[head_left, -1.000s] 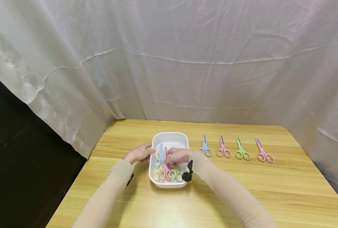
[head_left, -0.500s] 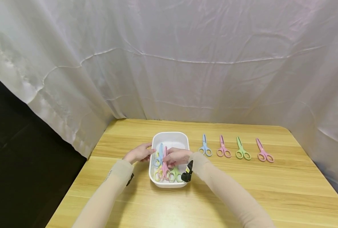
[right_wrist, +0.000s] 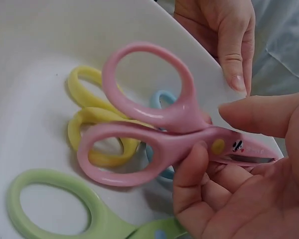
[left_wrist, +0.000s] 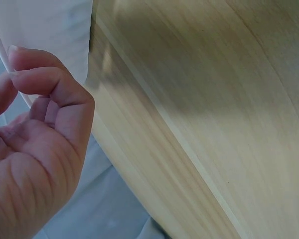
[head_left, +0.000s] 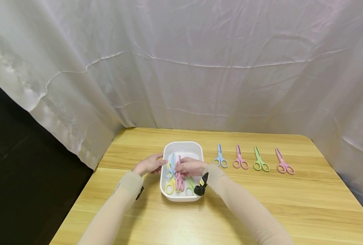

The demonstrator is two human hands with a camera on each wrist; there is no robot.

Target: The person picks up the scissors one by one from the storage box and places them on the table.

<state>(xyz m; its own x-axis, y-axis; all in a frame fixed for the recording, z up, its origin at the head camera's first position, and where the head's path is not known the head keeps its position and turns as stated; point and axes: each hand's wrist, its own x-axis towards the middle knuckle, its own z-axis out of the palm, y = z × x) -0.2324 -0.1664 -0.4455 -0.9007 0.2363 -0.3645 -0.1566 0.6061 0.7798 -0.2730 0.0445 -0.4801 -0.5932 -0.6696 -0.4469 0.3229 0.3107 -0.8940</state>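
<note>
My right hand (head_left: 191, 167) is over the white box (head_left: 183, 199), holding pink scissors (head_left: 179, 183) by the blade and pivot part. In the right wrist view the fingers of the right hand (right_wrist: 254, 199) curl beneath these pink scissors (right_wrist: 172, 149), handle loops toward the box's inside. Yellow scissors (right_wrist: 82, 117), green scissors (right_wrist: 97, 214) and partly covered blue scissors (right_wrist: 162, 94) lie below. My left hand (head_left: 149, 165) grips the box's left rim, thumb over the edge; the left wrist view shows this hand (left_wrist: 45, 134) with curled fingers at the white wall (left_wrist: 55, 30).
Right of the box, blue scissors (head_left: 220, 160), pink scissors (head_left: 240, 161), green scissors (head_left: 261, 164) and another pink pair (head_left: 284, 167) lie in a row on the wooden table (head_left: 157, 221). A pale curtain (head_left: 200, 95) hangs behind the table's back edge.
The pink scissors in my right hand have turned and shifted slightly right, their handles looking narrower from above. More of the yellow handles shows. My left hand has stayed at the rim.
</note>
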